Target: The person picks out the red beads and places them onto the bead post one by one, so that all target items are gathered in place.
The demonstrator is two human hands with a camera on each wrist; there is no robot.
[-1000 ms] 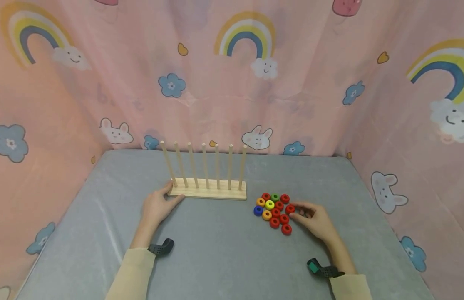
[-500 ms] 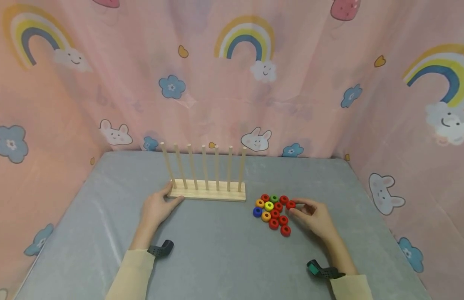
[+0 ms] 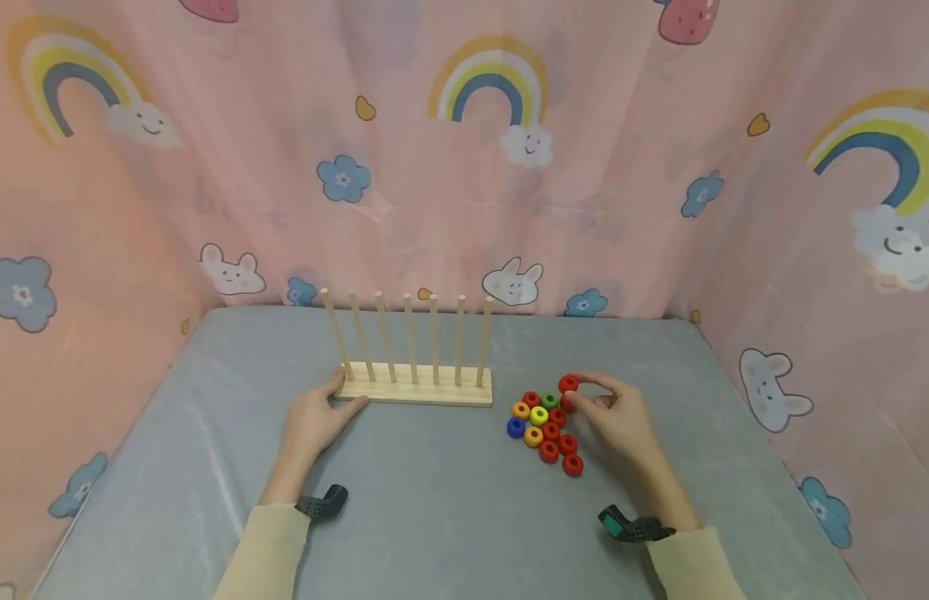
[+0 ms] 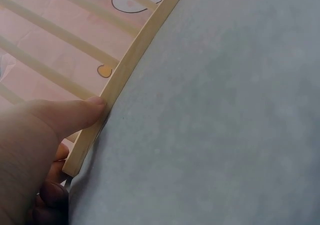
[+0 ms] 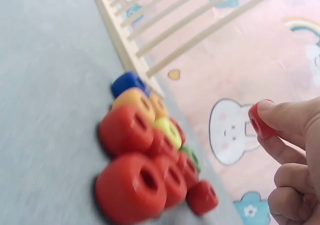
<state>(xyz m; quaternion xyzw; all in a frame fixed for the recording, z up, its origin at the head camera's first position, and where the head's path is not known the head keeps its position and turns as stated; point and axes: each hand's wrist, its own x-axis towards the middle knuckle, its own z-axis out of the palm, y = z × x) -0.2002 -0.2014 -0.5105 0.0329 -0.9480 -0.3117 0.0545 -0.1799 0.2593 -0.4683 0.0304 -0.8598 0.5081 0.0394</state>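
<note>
A wooden peg rack [image 3: 427, 393] with several upright pegs stands on the table. Its left end is gripped by my left hand [image 3: 314, 421]; in the left wrist view the thumb [image 4: 75, 116] lies against the front edge of the base. My right hand [image 3: 621, 421] pinches a red bead [image 3: 568, 383] between thumb and fingertips, raised over the far side of a bead cluster. The right wrist view shows this held bead [image 5: 256, 124] well apart from the others. The cluster has several red beads [image 3: 549, 451], a blue bead [image 3: 516, 427], orange ones, a yellow bead [image 3: 538, 415] and a green bead [image 3: 550, 400].
A grey cloth [image 3: 434, 517] covers the table. Pink curtains [image 3: 434, 208] with rainbows, rabbits and flowers enclose its back and sides. Each wrist wears a dark strap-on device, the right one [image 3: 635, 527] with a green patch.
My right hand has picked the red bead off the right edge of the cluster and lifted it up and to the left. The left hand stays on the rack's end.
</note>
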